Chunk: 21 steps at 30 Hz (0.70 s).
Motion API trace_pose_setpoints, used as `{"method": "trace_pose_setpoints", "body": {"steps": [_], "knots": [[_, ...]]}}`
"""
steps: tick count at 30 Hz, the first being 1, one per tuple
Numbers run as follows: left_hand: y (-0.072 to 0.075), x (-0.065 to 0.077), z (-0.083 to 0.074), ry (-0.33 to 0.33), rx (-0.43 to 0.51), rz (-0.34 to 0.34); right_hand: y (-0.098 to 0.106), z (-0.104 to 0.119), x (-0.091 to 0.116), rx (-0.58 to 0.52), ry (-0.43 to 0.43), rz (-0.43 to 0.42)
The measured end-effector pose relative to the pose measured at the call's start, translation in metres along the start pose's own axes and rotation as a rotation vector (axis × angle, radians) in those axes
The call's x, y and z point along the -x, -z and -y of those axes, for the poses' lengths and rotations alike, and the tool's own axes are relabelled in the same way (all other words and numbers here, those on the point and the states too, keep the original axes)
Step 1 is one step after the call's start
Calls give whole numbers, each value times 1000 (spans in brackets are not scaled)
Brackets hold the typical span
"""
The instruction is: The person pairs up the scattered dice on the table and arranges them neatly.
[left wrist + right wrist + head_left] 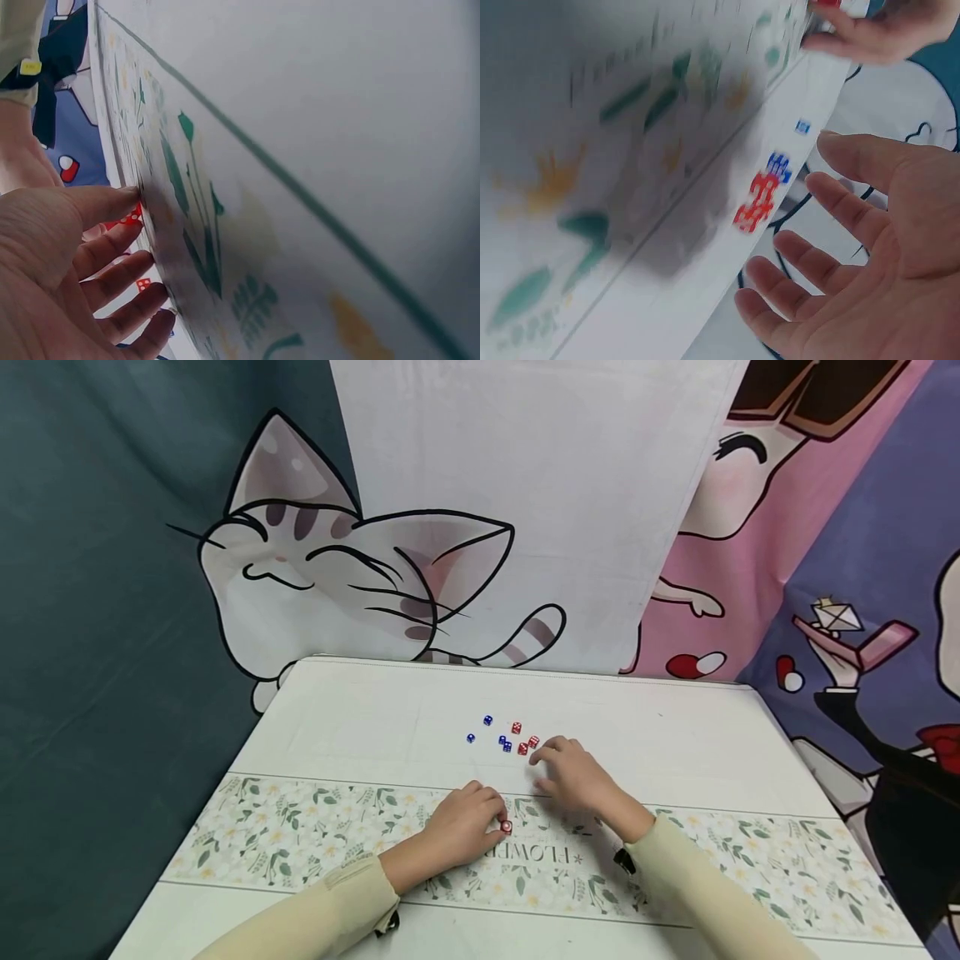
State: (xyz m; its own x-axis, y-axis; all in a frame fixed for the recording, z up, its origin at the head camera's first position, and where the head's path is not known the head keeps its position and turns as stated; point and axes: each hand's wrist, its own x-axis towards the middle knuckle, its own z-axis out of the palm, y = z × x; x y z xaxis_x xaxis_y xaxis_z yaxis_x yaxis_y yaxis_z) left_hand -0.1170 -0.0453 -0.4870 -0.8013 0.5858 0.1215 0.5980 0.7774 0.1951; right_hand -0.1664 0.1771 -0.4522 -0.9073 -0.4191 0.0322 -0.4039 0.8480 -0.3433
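Observation:
My left hand [467,823] pinches a red die [507,827] between thumb and fingers, low over the flowered band of the cloth. In the left wrist view that red die [133,215] shows between the thumb tip and the forefinger. Farther back and to the right, my right hand [576,774] holds nothing, its fingers spread and loosely bent. Its fingertips are close to a red die [533,742] at the near right of a loose group. Two more red dice lie there, one nearer [522,748] and one behind [517,727]. Several blue dice [507,747] lie left of them.
A white cloth [390,718] with a printed flower band [247,835] covers the table. Behind the table's far edge hangs a curtain with a cartoon cat [315,585]. Colourful printed fabric [847,610] hangs on the right, dark green cloth [97,652] on the left.

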Motion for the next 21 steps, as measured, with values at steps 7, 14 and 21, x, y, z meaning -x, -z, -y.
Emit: {"method": "trace_pose_setpoints", "body": {"steps": [7, 14, 21], "knots": [[0, 0, 0, 2, 7, 6, 2, -23, -19, -25, 34, -22], [2, 0, 1, 7, 10, 25, 0, -37, -37, -68, 57, -9], [3, -1, 0, 12, 9, 30, -5, -47, -50, -71, 99, -14]]}}
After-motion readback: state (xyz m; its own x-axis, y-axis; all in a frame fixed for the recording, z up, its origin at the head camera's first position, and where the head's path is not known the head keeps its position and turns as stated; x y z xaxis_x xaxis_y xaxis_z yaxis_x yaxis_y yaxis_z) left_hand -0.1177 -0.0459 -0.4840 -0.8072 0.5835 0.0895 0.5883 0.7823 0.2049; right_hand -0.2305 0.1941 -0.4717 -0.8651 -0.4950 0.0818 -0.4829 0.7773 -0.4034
